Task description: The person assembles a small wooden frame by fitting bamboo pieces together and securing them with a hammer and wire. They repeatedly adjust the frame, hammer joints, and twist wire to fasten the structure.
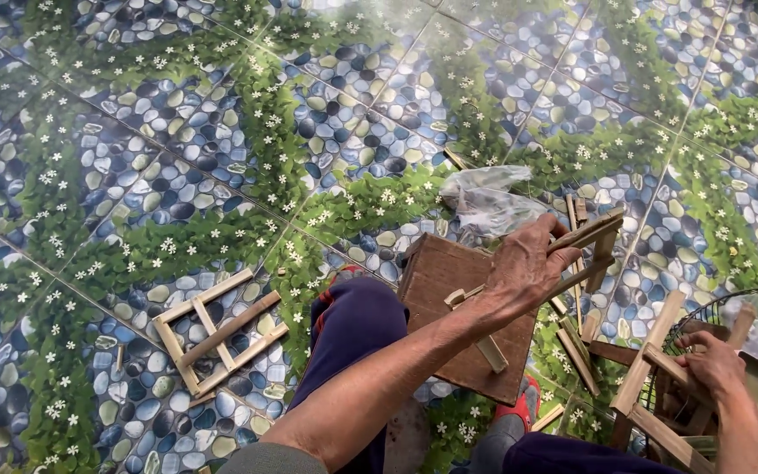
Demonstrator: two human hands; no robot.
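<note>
The left hand (pixel 526 274) is closing around a bundle of thin wooden slats (pixel 591 235), holding them just above a brown wooden board (pixel 439 279) that is resting on the tiled floor (pixel 133 132) between the person's knees. The right hand (pixel 711 364) is curling its fingers over the edge of a partly built slat frame (pixel 651 369) beside a dark wire basket (pixel 712 312). The slats are looking light, stiff and dry, likely to splinter or slip against one another, so gripping them across the middle of the bundle seems safest. A finished small slat frame (pixel 217 338) is lying well apart on the floor. A crumpled clear plastic bag (pixel 489 200), showing no label, is lying just beyond the board.
</note>
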